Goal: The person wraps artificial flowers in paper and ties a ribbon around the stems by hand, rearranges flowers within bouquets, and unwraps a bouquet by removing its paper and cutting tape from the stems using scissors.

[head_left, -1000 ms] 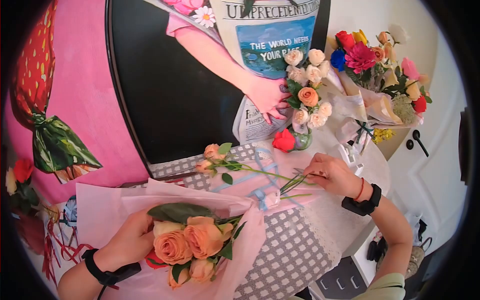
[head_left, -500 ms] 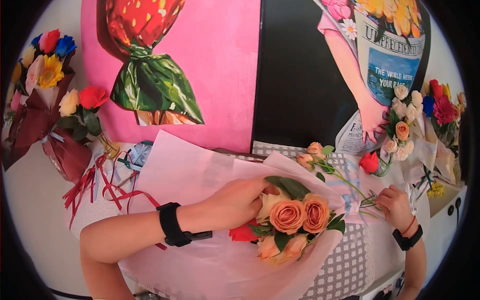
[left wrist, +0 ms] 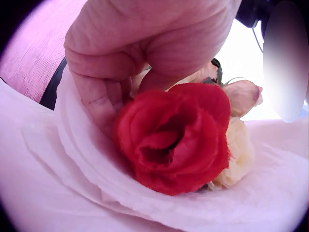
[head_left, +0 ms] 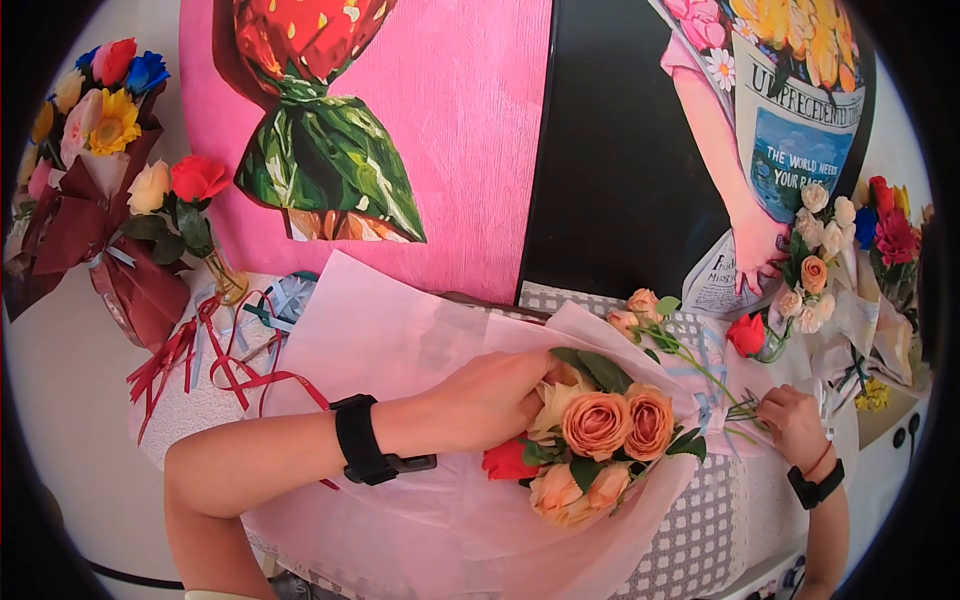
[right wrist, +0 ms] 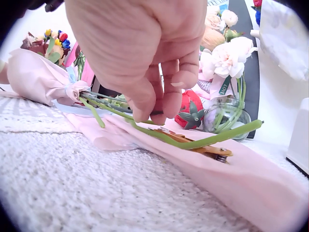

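Observation:
My left hand reaches into the pink-wrapped bouquet, its fingers curled on a pale peach rose beside a dark leaf. In the left wrist view a red rose covers the fingertips. Two fuller peach roses face up in the pink paper. At the stem end, my right hand pinches a thin dark stem between thumb and fingers. Just below those fingertips, a thick green stem crosses an orange-tan tool with a small metal spring, lying on pink paper.
Loose peach roses lie behind the bouquet. Red ribbons trail at the left, near a small vase of roses. A glass jar holds pale flowers at the right. Painted panels stand along the back; wrapped bouquets flank the table.
The head view has swung left, so the scene sits further right and the left-hand bouquet shows. Both hands keep their places, left at the blossoms, right at the stems.

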The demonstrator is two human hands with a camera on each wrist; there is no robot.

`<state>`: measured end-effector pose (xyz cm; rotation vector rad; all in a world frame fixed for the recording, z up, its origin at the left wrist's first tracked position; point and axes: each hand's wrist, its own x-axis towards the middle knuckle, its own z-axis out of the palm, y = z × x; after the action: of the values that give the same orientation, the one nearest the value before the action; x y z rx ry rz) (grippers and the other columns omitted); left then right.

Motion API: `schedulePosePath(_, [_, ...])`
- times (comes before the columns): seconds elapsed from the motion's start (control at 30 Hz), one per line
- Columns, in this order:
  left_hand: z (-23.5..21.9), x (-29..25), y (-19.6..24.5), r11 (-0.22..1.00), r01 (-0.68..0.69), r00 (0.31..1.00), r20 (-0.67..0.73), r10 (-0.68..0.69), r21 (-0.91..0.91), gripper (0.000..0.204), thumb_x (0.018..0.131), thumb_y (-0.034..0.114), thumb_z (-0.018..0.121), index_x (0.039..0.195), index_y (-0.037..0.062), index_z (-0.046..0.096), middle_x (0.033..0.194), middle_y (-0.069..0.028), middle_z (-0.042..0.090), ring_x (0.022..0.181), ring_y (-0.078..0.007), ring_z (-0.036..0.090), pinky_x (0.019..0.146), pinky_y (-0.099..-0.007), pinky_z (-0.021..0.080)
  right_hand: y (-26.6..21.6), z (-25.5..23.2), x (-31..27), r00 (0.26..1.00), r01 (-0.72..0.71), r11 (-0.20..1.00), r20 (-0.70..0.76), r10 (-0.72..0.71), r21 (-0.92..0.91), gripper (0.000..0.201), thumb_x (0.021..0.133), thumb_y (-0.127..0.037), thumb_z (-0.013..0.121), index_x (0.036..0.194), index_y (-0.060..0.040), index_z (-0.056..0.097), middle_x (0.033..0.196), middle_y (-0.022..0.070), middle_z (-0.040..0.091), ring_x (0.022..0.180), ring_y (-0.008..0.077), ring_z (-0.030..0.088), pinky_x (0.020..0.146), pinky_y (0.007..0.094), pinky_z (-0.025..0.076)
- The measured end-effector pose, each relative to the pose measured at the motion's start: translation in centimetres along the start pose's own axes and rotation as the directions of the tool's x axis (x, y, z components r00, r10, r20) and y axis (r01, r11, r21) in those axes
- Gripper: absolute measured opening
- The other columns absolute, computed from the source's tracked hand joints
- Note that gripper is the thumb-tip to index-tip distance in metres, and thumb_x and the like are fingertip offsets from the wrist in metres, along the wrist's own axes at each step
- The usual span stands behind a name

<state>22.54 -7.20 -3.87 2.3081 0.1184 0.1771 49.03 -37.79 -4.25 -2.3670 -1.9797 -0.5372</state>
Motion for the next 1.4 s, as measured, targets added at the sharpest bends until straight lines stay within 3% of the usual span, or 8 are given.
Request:
schedulePosePath(0.4, [-0.3, 0.0, 0.0, 0.997, 0.049, 0.998, 0.034, -0.047, -0.061, 0.029, 0.078, -0.003, 0.042, 0.106, -0.0048, 0.049, 0.095, -0.0188, 0.057, 0.089, -0.0269, 0.057, 0.077, -0.0339, 0.045, -3.7, -3.8, 3.3, 0.998, -0.038, 0.995, -0.054, 0.043, 0.091, 0.015, 0.06, -0.001, 0.061, 0.074, -0.0063, 0.058, 0.075, 0.0064, 0.057, 0.067, 0.025, 0.055, 0.057, 0.0342, 0.045])
schedulePosePath(0.5, [0.1, -0.1, -0.4, 0.995, -0.01, 1.0, 0.024, 0.012, -0.095, 0.034, 0.073, -0.002, 0.04, 0.104, -0.0016, 0.05, 0.099, -0.0224, 0.056, 0.095, -0.0359, 0.053, 0.081, -0.0396, 0.043, -4.2, -3.4, 4.3, 0.997, -0.029, 0.96, -0.06, 0.047, 0.278, 0.019, 0.063, -0.004, 0.063, 0.081, -0.0051, 0.058, 0.08, 0.0088, 0.057, 0.071, 0.0275, 0.057, 0.061, 0.035, 0.046])
schedulePosePath(0.6, [0.3, -0.2, -0.7, 0.994, 0.024, 0.999, 0.042, -0.019, -0.108, 0.036, 0.073, -0.005, 0.04, 0.107, -0.0004, 0.049, 0.098, -0.019, 0.056, 0.094, -0.0311, 0.055, 0.08, -0.0352, 0.044, -4.0, -2.3, 4.4, 0.965, -0.201, 0.861, 0.245, 0.093, 0.468, 0.021, 0.067, -0.006, 0.063, 0.087, -0.0048, 0.058, 0.081, 0.0096, 0.058, 0.073, 0.029, 0.058, 0.063, 0.0357, 0.046])
schedulePosePath(0.67, [0.5, -0.3, -0.6, 0.945, 0.066, 0.998, 0.028, -0.06, -0.321, 0.041, 0.073, -0.008, 0.04, 0.113, 0.0016, 0.043, 0.101, -0.014, 0.056, 0.094, -0.023, 0.055, 0.08, -0.0306, 0.044, -3.5, -1.1, 4.2, 0.989, -0.016, 0.886, 0.14, -0.055, 0.464, 0.021, 0.069, -0.008, 0.062, 0.09, -0.0052, 0.057, 0.081, 0.0101, 0.058, 0.071, 0.0285, 0.058, 0.061, 0.0357, 0.046])
schedulePosePath(0.77, [0.2, 0.0, -0.1, 0.83, 0.107, 0.993, 0.099, -0.062, -0.548, 0.035, 0.086, -0.003, 0.045, 0.118, 0.0036, 0.033, 0.112, -0.0104, 0.05, 0.103, -0.0184, 0.051, 0.09, -0.0305, 0.041, -3.6, -1.5, 4.1, 0.986, -0.054, 0.882, 0.167, -0.028, 0.468, 0.02, 0.071, -0.009, 0.061, 0.089, -0.0054, 0.058, 0.081, 0.0094, 0.058, 0.069, 0.0285, 0.058, 0.061, 0.0358, 0.045])
schedulePosePath(0.9, [-0.9, 0.2, 1.4, 0.637, 0.132, 0.987, 0.162, -0.012, -0.759, 0.05, 0.073, -0.001, 0.049, 0.119, 0.007, 0.03, 0.118, -0.0124, 0.045, 0.113, -0.0189, 0.044, 0.091, -0.032, 0.039, -4.2, -1.8, 4.1, 0.98, -0.083, 0.9, 0.197, -0.003, 0.429, 0.024, 0.069, -0.01, 0.062, 0.092, -0.0068, 0.06, 0.083, 0.0077, 0.059, 0.068, 0.0277, 0.058, 0.06, 0.0359, 0.047])
schedulePosePath(1.3, [-0.2, 0.2, 0.8, 0.484, 0.243, 0.956, 0.291, 0.025, -0.84, 0.056, 0.075, 0.003, 0.051, 0.125, 0.0001, 0.028, 0.127, -0.0116, 0.039, 0.119, -0.0171, 0.038, 0.099, -0.031, 0.031, -4.3, -1.0, 3.7, 0.983, -0.082, 0.917, 0.182, 0.01, 0.391, 0.025, 0.065, -0.003, 0.057, 0.09, -0.0053, 0.057, 0.078, 0.0109, 0.059, 0.062, 0.0287, 0.057, 0.055, 0.037, 0.046])
schedulePosePath(1.4, [-0.3, 0.3, 1.1, 0.46, 0.363, 0.874, 0.468, 0.135, -0.81, 0.062, 0.076, 0.005, 0.052, 0.131, -0.0002, 0.023, 0.131, -0.0113, 0.035, 0.12, -0.0163, 0.036, 0.1, -0.0297, 0.03, -4.7, -1.7, 3.7, 0.978, -0.105, 0.921, 0.206, 0.028, 0.376, 0.026, 0.065, -0.003, 0.056, 0.09, -0.0053, 0.055, 0.077, 0.0105, 0.058, 0.061, 0.0282, 0.057, 0.054, 0.0365, 0.045])
